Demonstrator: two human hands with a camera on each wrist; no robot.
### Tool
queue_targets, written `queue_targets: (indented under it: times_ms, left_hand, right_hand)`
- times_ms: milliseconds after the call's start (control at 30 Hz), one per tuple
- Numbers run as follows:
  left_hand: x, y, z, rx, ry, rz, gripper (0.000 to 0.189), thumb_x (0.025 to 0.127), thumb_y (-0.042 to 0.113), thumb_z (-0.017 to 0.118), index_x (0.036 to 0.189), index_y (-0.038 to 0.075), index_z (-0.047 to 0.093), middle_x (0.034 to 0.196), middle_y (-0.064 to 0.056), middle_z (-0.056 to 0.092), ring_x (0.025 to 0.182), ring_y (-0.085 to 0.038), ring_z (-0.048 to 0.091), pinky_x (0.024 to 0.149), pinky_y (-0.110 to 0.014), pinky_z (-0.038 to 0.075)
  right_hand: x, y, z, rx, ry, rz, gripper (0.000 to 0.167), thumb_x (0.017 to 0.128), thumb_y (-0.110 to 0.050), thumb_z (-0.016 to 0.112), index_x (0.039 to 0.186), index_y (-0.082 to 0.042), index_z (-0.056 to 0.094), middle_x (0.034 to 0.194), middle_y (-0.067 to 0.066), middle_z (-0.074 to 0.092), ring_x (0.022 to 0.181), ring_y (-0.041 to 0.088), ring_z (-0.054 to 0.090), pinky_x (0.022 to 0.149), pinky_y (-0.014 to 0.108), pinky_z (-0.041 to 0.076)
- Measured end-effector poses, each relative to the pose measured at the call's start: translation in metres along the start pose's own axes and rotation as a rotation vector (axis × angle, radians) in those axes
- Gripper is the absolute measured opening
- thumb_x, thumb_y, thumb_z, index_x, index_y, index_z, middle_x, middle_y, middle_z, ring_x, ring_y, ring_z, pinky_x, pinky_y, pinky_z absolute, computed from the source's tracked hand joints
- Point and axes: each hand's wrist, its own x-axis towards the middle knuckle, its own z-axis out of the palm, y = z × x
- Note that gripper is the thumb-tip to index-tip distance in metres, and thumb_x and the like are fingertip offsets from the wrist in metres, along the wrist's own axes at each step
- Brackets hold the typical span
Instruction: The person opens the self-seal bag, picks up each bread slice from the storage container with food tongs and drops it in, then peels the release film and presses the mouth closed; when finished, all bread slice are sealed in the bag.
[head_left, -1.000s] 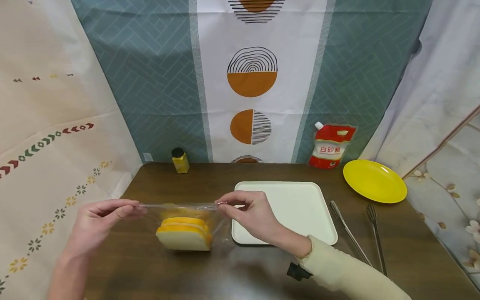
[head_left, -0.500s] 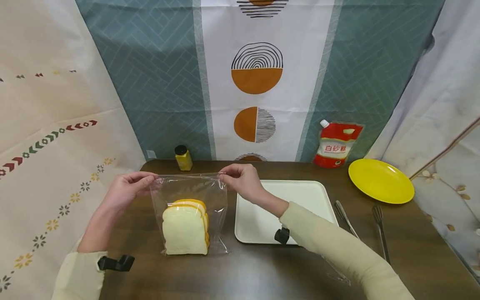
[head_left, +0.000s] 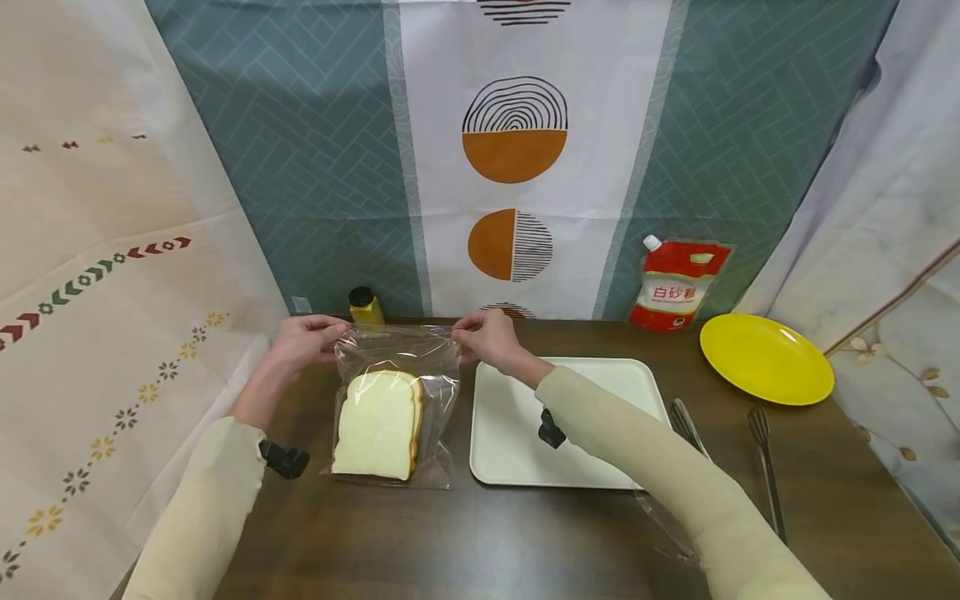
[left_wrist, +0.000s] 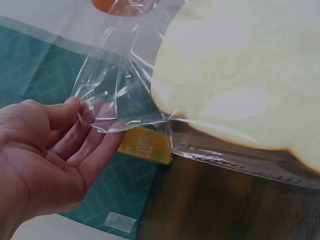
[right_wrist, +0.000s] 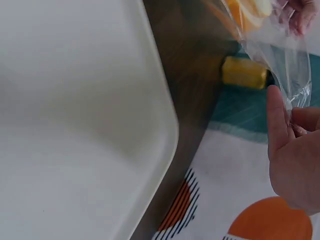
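A clear plastic bag (head_left: pixel 437 454) with slices of bread (head_left: pixel 377 427) inside is stretched between both hands in the head view. My left hand (head_left: pixel 309 340) pinches its top left corner between thumb and fingers. The opposite top corner is pinched by my right hand (head_left: pixel 489 337). In the left wrist view, the film (left_wrist: pixel 122 90) bunches at the thumb and fingertips of the left hand (left_wrist: pixel 47 155), beside the pale broad face of the bread (left_wrist: pixel 235 75). The right wrist view shows the right hand (right_wrist: pixel 297 155) gripping the bag's gathered edge (right_wrist: pixel 297 95).
A white tray (head_left: pixel 555 425) lies just right of the bag. A black-capped yellow bottle (head_left: pixel 367 308) stands behind the left hand. Farther right are a red sugar pouch (head_left: pixel 678 287), a yellow plate (head_left: pixel 765 358) and two long metal utensils (head_left: pixel 767 467). Another clear film piece (head_left: pixel 663 525) lies under the right forearm.
Both hands have moved up and away toward the back of the table. The bag, seen from above its top edge before, now shows the bread's broad face.
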Motion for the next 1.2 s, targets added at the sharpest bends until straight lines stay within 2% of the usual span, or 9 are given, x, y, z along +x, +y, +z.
queue_targets:
  times_ms: [200,367,533,667,833,1000,1200]
  left_hand:
    - [0.014,-0.014,0.010,0.021,0.014,-0.026,0.036,0.101,0.011,0.061,0.127,-0.013,0.059,0.103,-0.012,0.071,0.087,-0.015,0.071,0.076,-0.033,0.058]
    - [0.017,-0.028,0.010,0.059,0.006,-0.043,0.035,0.103,0.011,0.058,0.128,-0.012,0.058,0.112,-0.018,0.071,0.096,-0.019,0.071,0.086,-0.038,0.055]
    - [0.018,-0.039,0.013,0.088,0.048,-0.048,0.033,0.103,0.011,0.056,0.127,-0.011,0.059,0.114,-0.020,0.070,0.101,-0.023,0.070,0.092,-0.044,0.052]
    - [0.018,-0.042,0.020,0.113,0.084,-0.038,0.031,0.103,0.011,0.057,0.124,-0.011,0.062,0.113,-0.020,0.070,0.101,-0.024,0.070,0.088,-0.041,0.055]
    - [0.020,-0.045,0.028,0.138,0.132,-0.022,0.028,0.103,0.010,0.058,0.121,-0.010,0.063,0.113,-0.022,0.070,0.101,-0.028,0.069,0.082,-0.036,0.057]
    - [0.023,-0.047,0.031,0.194,0.173,-0.021,0.027,0.102,0.011,0.058,0.119,-0.009,0.066,0.110,-0.021,0.071,0.100,-0.030,0.069,0.081,-0.038,0.057]
    - [0.026,-0.047,0.033,0.253,0.200,-0.005,0.026,0.101,0.011,0.058,0.116,-0.008,0.068,0.104,-0.020,0.072,0.088,-0.023,0.070,0.077,-0.038,0.058]
  right_hand:
    - [0.012,0.015,0.000,-0.143,0.032,0.016,0.009,0.093,-0.001,0.068,0.096,0.007,0.073,0.084,0.014,0.070,0.062,0.025,0.071,0.063,0.037,0.059]
    - [0.021,0.027,0.007,-0.284,0.010,0.007,0.011,0.094,-0.005,0.068,0.097,0.004,0.074,0.081,0.011,0.068,0.061,0.022,0.070,0.058,0.030,0.058]
    - [0.027,0.034,0.013,-0.347,0.001,-0.013,0.012,0.095,-0.005,0.066,0.098,0.004,0.074,0.076,0.010,0.067,0.063,0.026,0.071,0.055,0.028,0.057]
    - [0.030,0.039,0.014,-0.398,-0.001,0.000,0.012,0.095,-0.004,0.066,0.098,0.005,0.073,0.072,0.008,0.066,0.063,0.027,0.071,0.052,0.027,0.056]
    - [0.033,0.043,0.013,-0.428,0.010,0.006,0.010,0.095,-0.004,0.067,0.096,0.004,0.073,0.071,0.009,0.067,0.058,0.022,0.068,0.052,0.027,0.055]
    - [0.037,0.048,0.013,-0.452,0.005,-0.001,0.009,0.095,-0.003,0.066,0.095,0.004,0.071,0.079,0.010,0.068,0.059,0.018,0.068,0.055,0.026,0.056]
    - [0.039,0.051,0.013,-0.498,0.020,-0.021,0.010,0.094,-0.004,0.066,0.097,0.005,0.070,0.085,0.012,0.069,0.057,0.016,0.068,0.055,0.025,0.055]
